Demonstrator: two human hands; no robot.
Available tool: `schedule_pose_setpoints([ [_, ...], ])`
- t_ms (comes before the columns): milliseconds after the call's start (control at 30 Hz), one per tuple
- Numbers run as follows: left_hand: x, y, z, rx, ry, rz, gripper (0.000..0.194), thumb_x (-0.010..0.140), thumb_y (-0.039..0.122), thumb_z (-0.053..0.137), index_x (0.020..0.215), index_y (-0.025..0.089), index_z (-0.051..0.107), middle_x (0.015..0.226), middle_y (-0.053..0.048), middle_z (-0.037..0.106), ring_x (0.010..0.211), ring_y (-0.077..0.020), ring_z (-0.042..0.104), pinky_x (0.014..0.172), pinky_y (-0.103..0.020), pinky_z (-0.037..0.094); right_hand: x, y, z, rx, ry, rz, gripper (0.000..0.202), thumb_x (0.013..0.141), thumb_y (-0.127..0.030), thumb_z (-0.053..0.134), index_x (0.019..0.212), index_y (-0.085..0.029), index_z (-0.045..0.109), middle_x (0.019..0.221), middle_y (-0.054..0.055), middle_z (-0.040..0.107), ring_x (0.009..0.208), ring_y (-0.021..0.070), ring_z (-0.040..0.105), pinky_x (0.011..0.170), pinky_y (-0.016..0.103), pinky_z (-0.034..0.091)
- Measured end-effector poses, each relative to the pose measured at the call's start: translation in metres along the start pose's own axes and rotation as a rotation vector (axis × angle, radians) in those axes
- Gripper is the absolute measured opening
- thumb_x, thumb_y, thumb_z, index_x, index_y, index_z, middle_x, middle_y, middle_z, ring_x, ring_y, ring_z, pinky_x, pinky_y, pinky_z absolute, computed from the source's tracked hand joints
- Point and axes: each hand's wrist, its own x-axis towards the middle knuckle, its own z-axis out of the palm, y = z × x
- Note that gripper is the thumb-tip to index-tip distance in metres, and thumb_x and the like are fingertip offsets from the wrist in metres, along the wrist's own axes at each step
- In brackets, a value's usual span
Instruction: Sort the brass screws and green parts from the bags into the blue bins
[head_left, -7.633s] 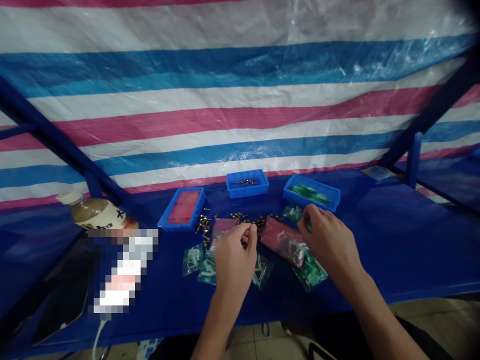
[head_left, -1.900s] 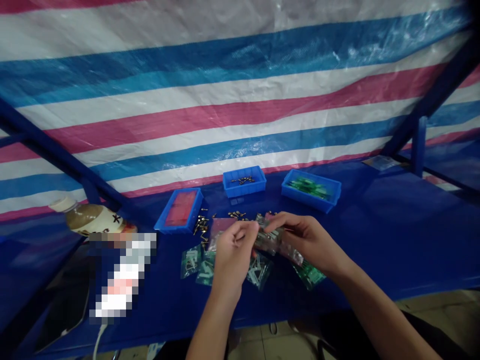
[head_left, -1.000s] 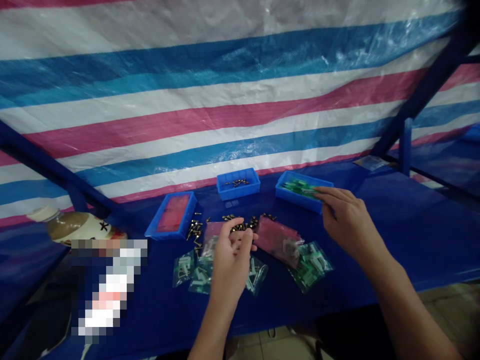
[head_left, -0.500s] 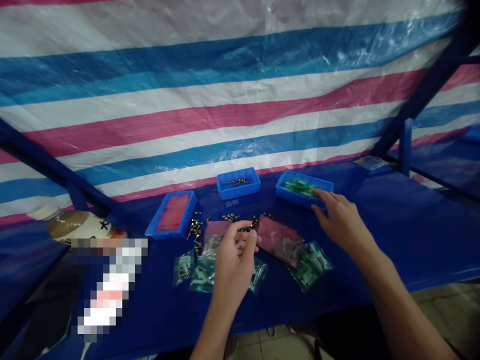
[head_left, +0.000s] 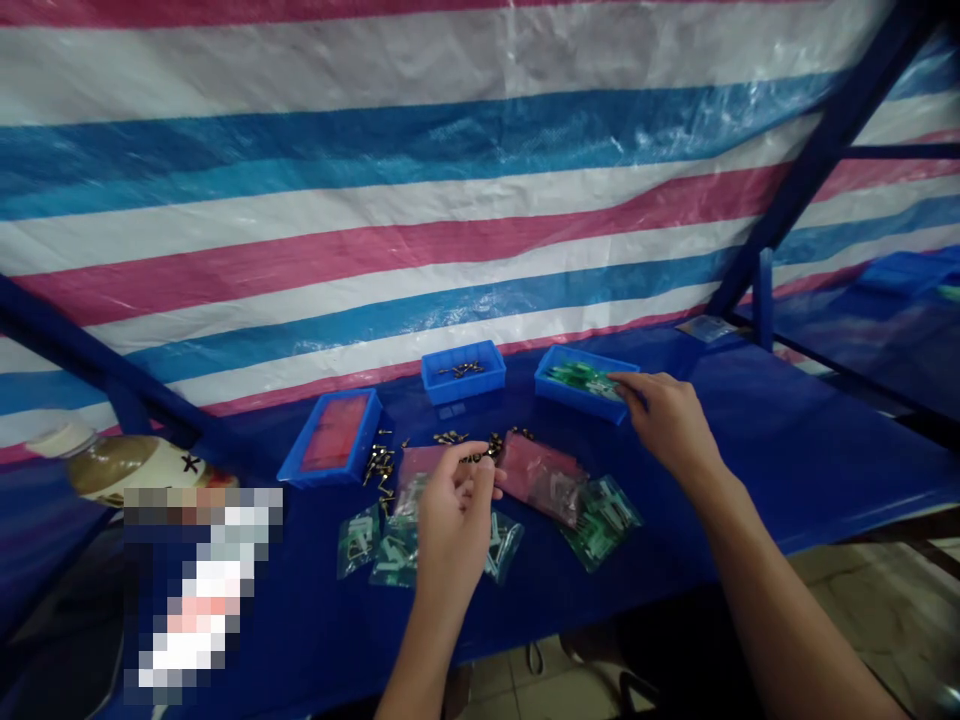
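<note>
My left hand (head_left: 457, 510) hovers over the middle of the pile with its fingers loosely curled and the thumb apart; I see nothing in it. Below and beside it lie small clear green bags (head_left: 394, 552) with pale pieces inside. Two pink bags (head_left: 540, 470) lie flat behind it, the left one partly covered by the hand. My right hand (head_left: 671, 415) is at the right rim of a blue bin (head_left: 581, 405). Its thumb and forefinger pinch at a small green bag (head_left: 600, 383) among several there; the fingertips are hard to make out.
Loose brass-coloured metal parts (head_left: 381, 462) are scattered around the pink bags. A second blue bin (head_left: 465, 385) holds similar parts, and a third bin (head_left: 366, 440) holds pink bags. A bottle (head_left: 120, 465) lies at the left, beside a blurred-out patch. Blue frame posts (head_left: 761, 300) flank the table.
My right hand's fingers have drawn closer together at the bin's rim, and the hand has pulled back slightly. My left hand keeps its pose. The view has shifted a little to the right.
</note>
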Motion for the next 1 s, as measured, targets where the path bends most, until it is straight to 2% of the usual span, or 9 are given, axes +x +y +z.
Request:
schedule_pose_setpoints([
  [200, -0.001, 0.001, 0.001, 0.012, -0.018, 0.0, 0.032, 0.089, 0.041, 0.055, 0.108, 0.016, 0.06, 0.085, -0.008, 0.07, 0.069, -0.0162, 0.064, 0.058, -0.025, 0.045, -0.001, -0.001, -0.003, -0.077, 0.031, -0.058, 0.034, 0.091, -0.016, 0.045, 0.113, -0.019, 0.07, 0.094, 0.009, 0.073, 0.087, 0.0266, 0.059, 0.077, 0.038, 0.044],
  [367, 0.0, 0.001, 0.0, 0.021, -0.021, 0.002, 0.032, 0.088, 0.043, 0.057, 0.106, 0.017, 0.062, 0.084, -0.008, 0.07, 0.069, -0.0166, 0.065, 0.057, -0.024, 0.045, 0.0, 0.001, 0.003, -0.1, -0.084, -0.082, 0.037, 0.086, -0.008, 0.045, 0.109, -0.019, 0.072, 0.091, 0.009, 0.073, 0.087, 0.026, 0.058, 0.075, 0.036, 0.044],
  [467, 0.001, -0.002, 0.0, 0.024, -0.036, 0.013, 0.033, 0.087, 0.044, 0.057, 0.105, 0.017, 0.063, 0.084, -0.008, 0.07, 0.069, -0.0168, 0.065, 0.057, -0.024, 0.046, 0.0, 0.003, 0.005, -0.086, -0.104, -0.076, 0.038, 0.085, -0.008, 0.044, 0.105, -0.02, 0.074, 0.092, 0.008, 0.074, 0.089, 0.0265, 0.059, 0.075, 0.036, 0.045],
  [667, 0.001, -0.002, 0.0, -0.035, 0.018, 0.028, 0.032, 0.088, 0.044, 0.057, 0.101, 0.016, 0.064, 0.078, -0.007, 0.069, 0.068, -0.0167, 0.064, 0.057, -0.024, 0.046, 0.002, 0.001, 0.001, -0.052, -0.022, -0.092, 0.038, 0.085, -0.008, 0.043, 0.105, -0.02, 0.072, 0.094, 0.008, 0.073, 0.089, 0.0267, 0.057, 0.074, 0.038, 0.043],
  [867, -0.001, 0.001, 0.0, -0.066, 0.021, 0.007, 0.029, 0.088, 0.041, 0.057, 0.099, 0.016, 0.064, 0.079, -0.007, 0.069, 0.067, -0.0157, 0.063, 0.055, -0.022, 0.043, 0.003, 0.003, 0.005, -0.174, -0.134, -0.138, 0.039, 0.079, -0.003, 0.045, 0.1, -0.021, 0.071, 0.09, 0.009, 0.072, 0.092, 0.0291, 0.053, 0.07, 0.038, 0.035],
  [1000, 0.0, 0.0, 0.001, -0.095, 0.017, 0.002, 0.028, 0.088, 0.041, 0.058, 0.097, 0.016, 0.065, 0.077, -0.007, 0.069, 0.066, -0.0153, 0.063, 0.055, -0.022, 0.043, -0.002, 0.003, 0.008, -0.162, -0.134, -0.153, 0.041, 0.077, -0.002, 0.044, 0.099, -0.023, 0.072, 0.095, 0.008, 0.072, 0.094, 0.0281, 0.054, 0.076, 0.04, 0.033],
])
